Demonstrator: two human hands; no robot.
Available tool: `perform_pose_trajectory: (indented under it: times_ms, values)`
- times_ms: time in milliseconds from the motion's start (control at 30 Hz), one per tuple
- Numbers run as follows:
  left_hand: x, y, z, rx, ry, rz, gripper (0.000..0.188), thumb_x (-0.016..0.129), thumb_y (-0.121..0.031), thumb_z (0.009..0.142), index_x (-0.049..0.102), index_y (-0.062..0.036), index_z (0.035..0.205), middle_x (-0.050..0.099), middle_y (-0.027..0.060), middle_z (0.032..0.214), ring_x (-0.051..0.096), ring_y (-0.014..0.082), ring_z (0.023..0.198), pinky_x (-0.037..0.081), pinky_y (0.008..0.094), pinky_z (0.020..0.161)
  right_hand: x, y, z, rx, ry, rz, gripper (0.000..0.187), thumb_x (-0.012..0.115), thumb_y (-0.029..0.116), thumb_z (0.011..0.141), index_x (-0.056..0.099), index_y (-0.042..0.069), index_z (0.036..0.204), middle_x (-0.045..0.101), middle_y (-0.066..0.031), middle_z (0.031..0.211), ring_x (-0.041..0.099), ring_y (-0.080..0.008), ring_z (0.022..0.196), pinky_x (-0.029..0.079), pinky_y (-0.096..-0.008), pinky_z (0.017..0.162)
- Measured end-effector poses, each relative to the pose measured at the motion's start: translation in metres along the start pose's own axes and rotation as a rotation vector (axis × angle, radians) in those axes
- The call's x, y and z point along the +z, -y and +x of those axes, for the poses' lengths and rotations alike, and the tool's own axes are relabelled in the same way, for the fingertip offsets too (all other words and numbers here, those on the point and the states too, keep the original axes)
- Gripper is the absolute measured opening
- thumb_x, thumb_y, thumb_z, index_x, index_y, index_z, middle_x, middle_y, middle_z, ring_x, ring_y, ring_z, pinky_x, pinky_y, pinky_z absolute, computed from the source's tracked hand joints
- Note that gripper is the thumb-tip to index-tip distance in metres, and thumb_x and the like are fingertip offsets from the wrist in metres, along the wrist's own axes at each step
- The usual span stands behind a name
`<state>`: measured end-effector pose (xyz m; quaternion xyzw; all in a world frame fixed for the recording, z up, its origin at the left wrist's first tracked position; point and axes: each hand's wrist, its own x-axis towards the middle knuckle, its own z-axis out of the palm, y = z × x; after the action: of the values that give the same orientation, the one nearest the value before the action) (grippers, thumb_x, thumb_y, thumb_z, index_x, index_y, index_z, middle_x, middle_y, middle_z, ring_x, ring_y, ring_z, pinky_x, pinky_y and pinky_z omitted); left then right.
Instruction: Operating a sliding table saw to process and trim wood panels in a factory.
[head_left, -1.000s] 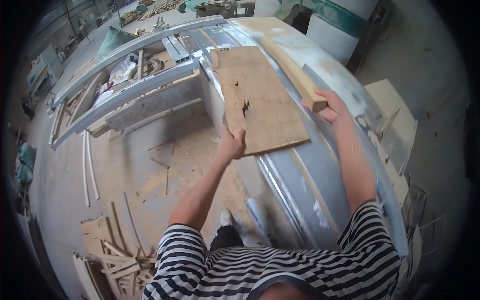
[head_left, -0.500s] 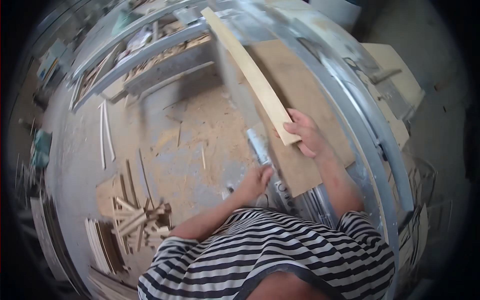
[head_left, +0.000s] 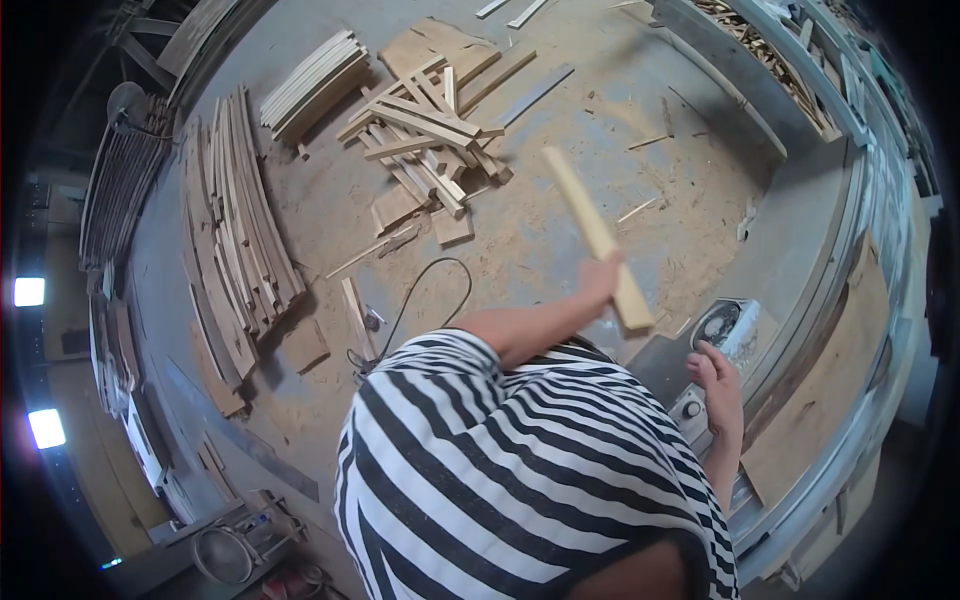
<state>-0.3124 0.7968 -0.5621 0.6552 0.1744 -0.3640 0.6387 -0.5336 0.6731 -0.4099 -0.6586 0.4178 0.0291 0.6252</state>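
Moved over the sawdust-strewn grey floor (head_left: pixel 705 220), away from the flat brown wooden board (head_left: pixel 825 385), your long pale-yellow wooden bar (head_left: pixel 581 208) is gripped in your left hand (head_left: pixel 601 280) — your right hand (head_left: pixel 719 388), fingers loosely curled, is near the small round knob (head_left: pixel 692 408).

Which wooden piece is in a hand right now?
The pale bar gripped in the left hand; that grip sets it apart from the jumbled pile, whose pieces lie unheld.

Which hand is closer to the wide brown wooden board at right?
Right. In view, the right hand is just left of the wide brown wooden board; the left hand, gripping a pale wooden batten, is farther left.
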Motion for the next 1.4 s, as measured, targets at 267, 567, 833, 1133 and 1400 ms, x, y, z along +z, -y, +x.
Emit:
perform_pose_trajectory:
  times_ms: [267, 567, 833, 1133, 1400]
  values:
    - [-0.183, -0.186, 0.188, 0.214, -0.017, -0.238, 0.079, 0.035, -0.075, 0.089, 0.056, -0.0032, 0.115, 0.064, 0.0126, 0.097, 0.062, 0.0244, 0.084, 0.050, 0.0369, 0.075, -0.034, -0.038, -0.029, 0.033, -0.465, 0.143, 0.037, 0.055, 0.025, 0.099, 0.057, 0.001, 0.127, 0.064, -0.0063, 0.105, 0.061, -0.0120, 0.093, 0.049, -0.0258, 0.081]
    - [0.034, -0.114, 0.116, 0.262, 0.636, 0.413, 0.027, 0.051, -0.031, 0.094, 0.053, -0.0045, 0.091, 0.052, 0.0026, 0.064, 0.052, 0.0125, 0.054, 0.043, 0.0277, 0.049, -0.010, -0.057, -0.097, -0.075, -0.733, -0.190, 0.032, 0.059, 0.015, 0.093, 0.062, -0.001, 0.119, 0.068, -0.0091, 0.101, 0.062, -0.0154, 0.094, 0.049, -0.0275, 0.086]
    - [0.201, -0.013, -0.073, 0.856, 1.125, 0.800, 0.053, 0.055, -0.033, 0.094, 0.052, 0.0094, 0.126, 0.064, 0.0121, 0.085, 0.062, 0.0195, 0.070, 0.048, 0.0337, 0.063, -0.071, -0.099, -0.186, -0.197, -1.281, -0.284, 0.029, 0.063, 0.017, 0.089, 0.063, -0.001, 0.112, 0.068, -0.0171, 0.105, 0.065, -0.0274, 0.098, 0.050, -0.0348, 0.087]
    - [0.323, 0.010, -0.137, 1.305, 0.957, 0.876, 0.056, 0.054, -0.026, 0.092, 0.044, 0.0155, 0.128, 0.062, 0.0224, 0.072, 0.061, 0.0300, 0.065, 0.045, 0.0401, 0.060, -0.143, -0.157, -0.187, -0.055, -1.512, -0.358, 0.034, 0.064, 0.020, 0.086, 0.060, 0.004, 0.115, 0.062, -0.0185, 0.108, 0.057, -0.0363, 0.107, 0.046, -0.0433, 0.090]
    - [0.359, 0.019, -0.136, 1.329, 0.968, 0.657, 0.051, 0.057, -0.021, 0.090, 0.045, 0.0077, 0.131, 0.039, 0.0365, 0.133, 0.037, 0.0476, 0.126, 0.031, 0.0473, 0.108, -0.200, -0.173, -0.125, 0.110, -1.594, -0.253, 0.038, 0.062, 0.027, 0.087, 0.059, 0.004, 0.117, 0.062, -0.0202, 0.113, 0.058, -0.0371, 0.107, 0.045, -0.0444, 0.091]
